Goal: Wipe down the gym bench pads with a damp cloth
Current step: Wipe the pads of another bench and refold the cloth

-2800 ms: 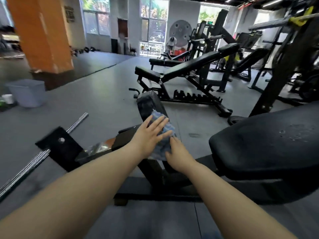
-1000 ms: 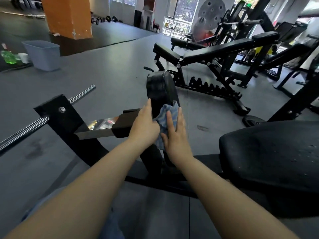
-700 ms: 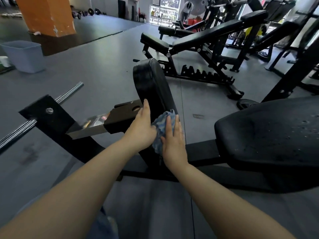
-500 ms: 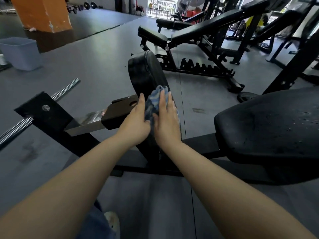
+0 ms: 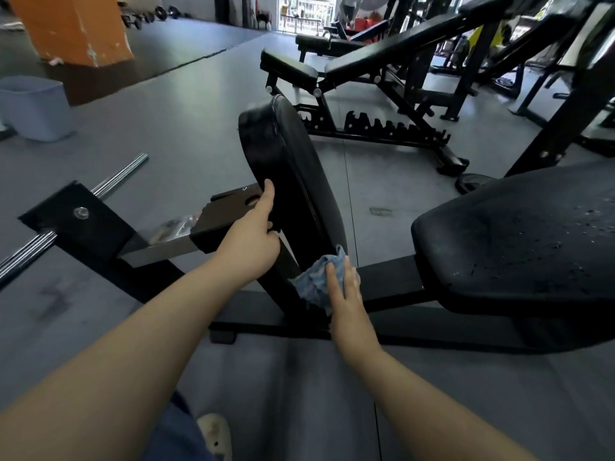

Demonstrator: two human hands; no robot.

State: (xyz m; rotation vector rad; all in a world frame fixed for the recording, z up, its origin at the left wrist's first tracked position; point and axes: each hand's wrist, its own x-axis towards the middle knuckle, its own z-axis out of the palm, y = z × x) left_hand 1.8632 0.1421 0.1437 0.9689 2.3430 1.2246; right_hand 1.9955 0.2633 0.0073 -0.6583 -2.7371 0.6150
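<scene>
An upright black chest pad (image 5: 293, 168) stands on a black machine frame ahead of me. My left hand (image 5: 251, 237) grips the pad's left edge, fingers curled round its back. A crumpled blue cloth (image 5: 314, 281) lies against the pad's lower right side, and my right hand (image 5: 344, 294) presses it there with straight fingers. To the right sits the machine's black seat pad (image 5: 519, 234), speckled with droplets.
A chrome bar (image 5: 113, 178) runs out left from a black bracket (image 5: 80, 221). An adjustable black bench (image 5: 366, 78) stands beyond on the grey floor. A grey bin (image 5: 33, 108) and an orange pillar (image 5: 70, 28) are at far left. My shoe (image 5: 216, 434) shows below.
My right hand has slid the cloth down from the pad's middle to its lower right edge. My left hand has shifted onto the pad's left edge and taken hold of it.
</scene>
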